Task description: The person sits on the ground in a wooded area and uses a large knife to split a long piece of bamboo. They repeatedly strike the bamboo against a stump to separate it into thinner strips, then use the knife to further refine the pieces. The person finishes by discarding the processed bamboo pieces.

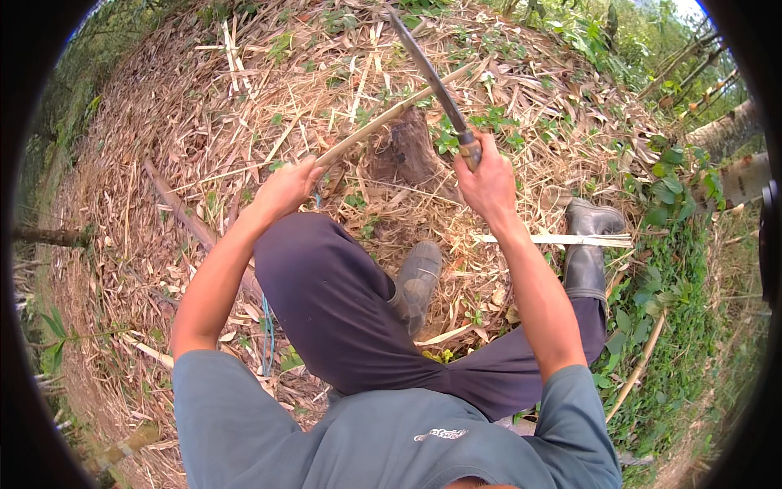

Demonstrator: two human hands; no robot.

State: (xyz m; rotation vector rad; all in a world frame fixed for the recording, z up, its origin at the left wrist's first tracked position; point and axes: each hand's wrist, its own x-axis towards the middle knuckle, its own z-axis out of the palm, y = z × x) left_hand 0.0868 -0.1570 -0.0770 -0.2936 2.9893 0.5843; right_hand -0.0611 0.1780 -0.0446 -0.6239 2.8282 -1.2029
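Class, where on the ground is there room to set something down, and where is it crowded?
Nowhere is truly bare, but open leaf litter lies between the crossed pale strips and the brown branch. A smaller gap sits between the left boot and right boot. Around the stump is crowded: the knife and long strip cross there.

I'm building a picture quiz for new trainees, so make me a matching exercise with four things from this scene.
Things:
1. Long-bladed knife
2. Long pale strip
3. Tree stump
4. Bundle of pale strips

Places and states:
A. Brown, set in the dry leaf litter
B. Lying across the right boot
C. Held in the right hand
D. Held in the left hand

Pairs: 1-C, 2-D, 3-A, 4-B
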